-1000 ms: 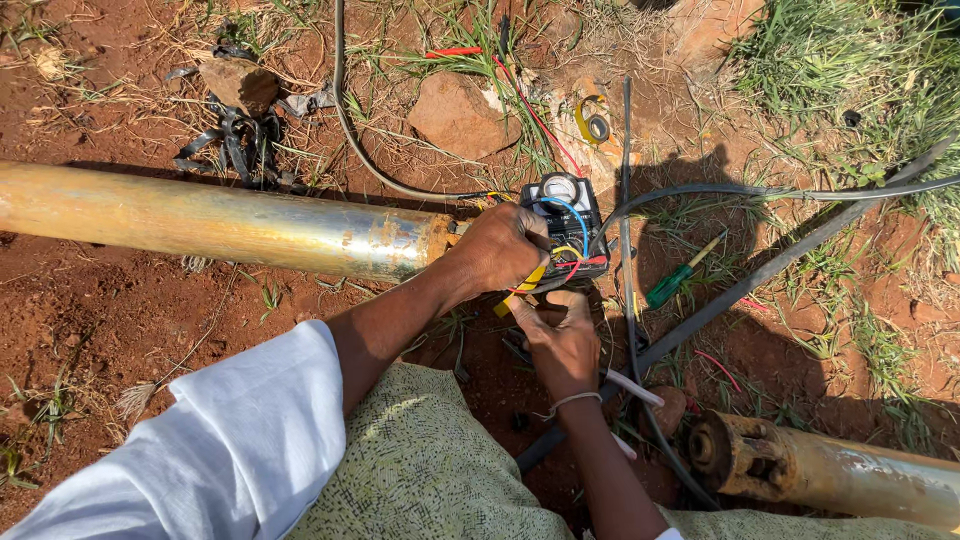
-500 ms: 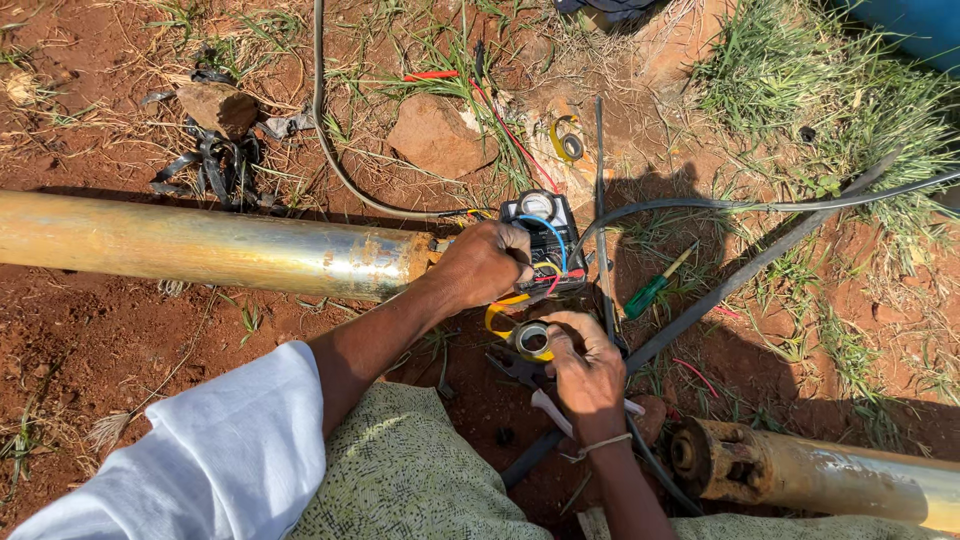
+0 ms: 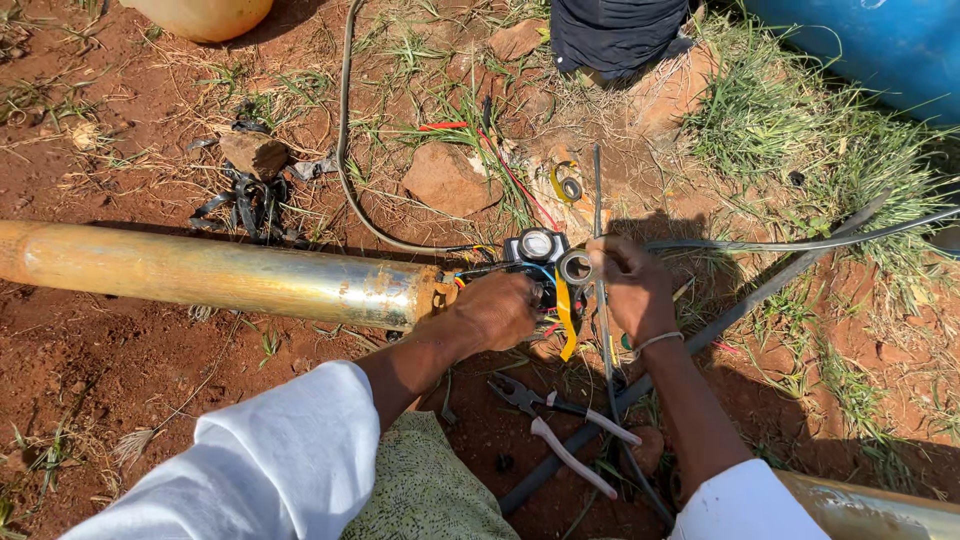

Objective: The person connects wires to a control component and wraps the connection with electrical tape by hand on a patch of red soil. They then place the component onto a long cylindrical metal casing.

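A long brass-coloured metal cylinder [image 3: 220, 275] lies on red soil, coloured wires coming out of its right end. My left hand [image 3: 495, 310] grips that wire bundle [image 3: 548, 290] at the cylinder's end. My right hand [image 3: 630, 285] holds a roll of yellow tape [image 3: 576, 267], and a yellow strip [image 3: 566, 320] hangs down from it between both hands. A second tape roll [image 3: 536, 244] sits just above the wires.
Pliers with pale handles [image 3: 560, 430] lie on the soil below my hands. Black cables [image 3: 780, 245] run off to the right. Rocks [image 3: 445, 180], another yellow tape roll [image 3: 568, 185], a blue barrel [image 3: 870, 50] and a second metal cylinder [image 3: 880, 510] surround the spot.
My right hand rose from below the wire joint to its right side, carrying the yellow tape roll up. The left hand stayed on the wires. The pliers have come into sight.
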